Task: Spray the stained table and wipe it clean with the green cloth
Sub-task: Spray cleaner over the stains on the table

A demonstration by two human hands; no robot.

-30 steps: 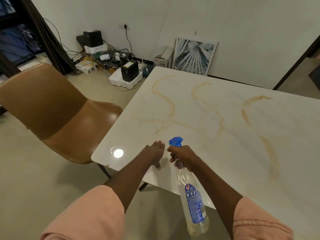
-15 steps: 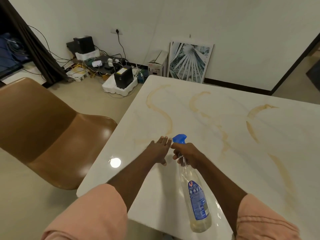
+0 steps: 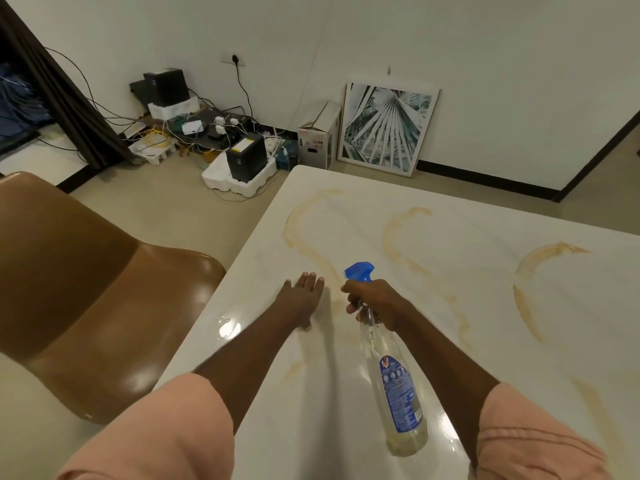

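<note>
A white marble-look table (image 3: pixel 450 341) carries curved yellow-brown stains (image 3: pixel 304 223) across its top. My right hand (image 3: pixel 372 299) is shut on the neck of a clear spray bottle (image 3: pixel 394 382) with a blue trigger head and blue label, its nozzle aimed away from me over the table. My left hand (image 3: pixel 303 296) lies flat on the tabletop just left of the bottle, fingers spread and holding nothing. No green cloth is in view.
A brown chair (image 3: pixel 86 289) stands close to the table's left edge. Beyond the far corner, black boxes (image 3: pixel 246 161), cables, a carton (image 3: pixel 317 136) and a framed palm-leaf picture (image 3: pixel 386 128) sit on the floor against the wall.
The view has moved forward over the table, so the near edge has dropped out of sight. Both hands have reached farther onto the tabletop, the left now flat on it.
</note>
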